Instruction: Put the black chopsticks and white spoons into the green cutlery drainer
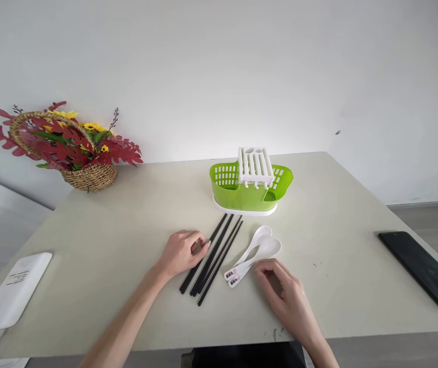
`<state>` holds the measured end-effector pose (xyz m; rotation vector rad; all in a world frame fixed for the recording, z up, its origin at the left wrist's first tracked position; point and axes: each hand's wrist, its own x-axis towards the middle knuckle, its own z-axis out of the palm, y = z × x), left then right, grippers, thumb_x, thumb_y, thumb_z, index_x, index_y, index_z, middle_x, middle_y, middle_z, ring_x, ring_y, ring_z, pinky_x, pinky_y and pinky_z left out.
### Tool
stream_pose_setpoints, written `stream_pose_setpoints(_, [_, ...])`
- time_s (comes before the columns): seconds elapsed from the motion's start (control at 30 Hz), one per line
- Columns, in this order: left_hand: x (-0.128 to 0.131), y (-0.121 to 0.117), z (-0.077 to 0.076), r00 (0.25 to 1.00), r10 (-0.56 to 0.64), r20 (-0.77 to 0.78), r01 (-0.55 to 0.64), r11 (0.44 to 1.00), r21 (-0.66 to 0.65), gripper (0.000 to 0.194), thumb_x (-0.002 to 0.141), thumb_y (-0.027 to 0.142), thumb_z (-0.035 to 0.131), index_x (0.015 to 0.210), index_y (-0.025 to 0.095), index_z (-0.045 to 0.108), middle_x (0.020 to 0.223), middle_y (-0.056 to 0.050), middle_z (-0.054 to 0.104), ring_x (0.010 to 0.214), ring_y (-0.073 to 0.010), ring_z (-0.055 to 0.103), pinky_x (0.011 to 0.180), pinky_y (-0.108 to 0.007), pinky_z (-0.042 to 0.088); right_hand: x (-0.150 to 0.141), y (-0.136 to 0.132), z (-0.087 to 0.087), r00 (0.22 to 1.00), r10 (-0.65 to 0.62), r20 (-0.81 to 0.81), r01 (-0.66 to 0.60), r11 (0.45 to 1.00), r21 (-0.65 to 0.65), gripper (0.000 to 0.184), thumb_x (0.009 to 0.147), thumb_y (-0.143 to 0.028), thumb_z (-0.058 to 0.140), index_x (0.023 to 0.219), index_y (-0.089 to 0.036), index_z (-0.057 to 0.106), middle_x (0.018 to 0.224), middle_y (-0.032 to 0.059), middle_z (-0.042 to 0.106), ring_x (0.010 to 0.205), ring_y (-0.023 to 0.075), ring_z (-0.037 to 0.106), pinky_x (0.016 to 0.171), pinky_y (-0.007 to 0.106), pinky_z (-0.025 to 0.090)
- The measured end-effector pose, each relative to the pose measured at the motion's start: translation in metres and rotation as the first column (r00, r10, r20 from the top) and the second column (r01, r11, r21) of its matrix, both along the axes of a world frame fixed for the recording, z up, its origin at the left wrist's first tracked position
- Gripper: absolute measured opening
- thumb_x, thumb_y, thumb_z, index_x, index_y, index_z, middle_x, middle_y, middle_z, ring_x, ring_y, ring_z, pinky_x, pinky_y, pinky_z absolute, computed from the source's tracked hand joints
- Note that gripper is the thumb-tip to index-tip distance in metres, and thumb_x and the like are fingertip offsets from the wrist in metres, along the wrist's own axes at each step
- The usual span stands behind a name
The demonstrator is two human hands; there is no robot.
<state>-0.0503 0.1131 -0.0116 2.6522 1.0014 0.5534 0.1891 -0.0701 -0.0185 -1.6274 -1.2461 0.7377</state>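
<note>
Several black chopsticks (211, 255) lie side by side, slanting, on the table. My left hand (183, 251) rests just left of them, fingers loosely curled, its thumb beside the leftmost chopstick; it grips nothing. Two white spoons (270, 248) with printed labels on their handle ends lie right of the chopsticks, one partly over the other. Close to the front spoon's handle, my right hand (283, 289) rests with curled fingers, thumb and forefinger drawn together and nothing visible in them. Behind the utensils stands a green utensil holder (237, 198) with a white slotted top (256, 166).
A wicker basket (90, 177) of red leaves and yellow flowers stands at the back left. At the left edge lies a white power bank (15, 291) with a cable. A black phone (420, 268) lies near the table's right edge. The wall is behind the table (157, 199).
</note>
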Motion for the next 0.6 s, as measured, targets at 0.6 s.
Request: stream_pose_setpoints(0.6, [-0.0005, -0.004, -0.0011, 1.0, -0.018, -0.018, 0.018, 1.0, 0.012, 0.019, 0.097, 0.031, 0.062, 0.08, 0.023, 0.056, 0.068, 0.004, 0.063, 0.061, -0.0132, 0.055, 0.067, -0.029, 0.04, -0.004, 0.0004, -0.0054, 0.999, -0.046, 0.004, 0.046, 0.999, 0.0, 0.037, 0.104, -0.057, 0.053, 0.095, -0.025, 0.07, 0.099, 0.0085, 0.073, 0.09, 0.0238, 0.067, 0.065, 0.03, 0.05])
